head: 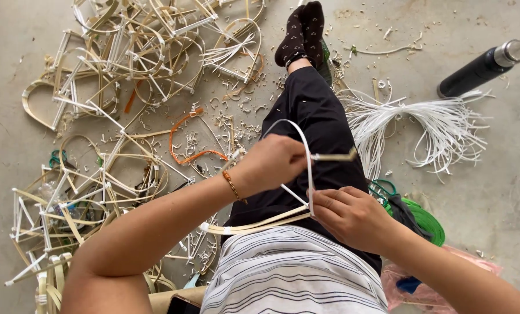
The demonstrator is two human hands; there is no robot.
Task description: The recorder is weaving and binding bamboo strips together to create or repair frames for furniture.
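Far left: frame pile (115, 64) and shavings cover the floor. My left hand (270, 163) is closed on the top of a bamboo frame (254, 222) over my lap, white strip (308, 163) looping past it. My right hand (353, 216) pinches the strip low. Right: strip bundle (422, 125), green cord (425, 218), dark flask (482, 68) well apart.

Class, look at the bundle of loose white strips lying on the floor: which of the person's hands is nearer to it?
Right. The right hand sits just below and left of the bundle of white strips, while the left hand is further away, beyond the black-trousered leg.
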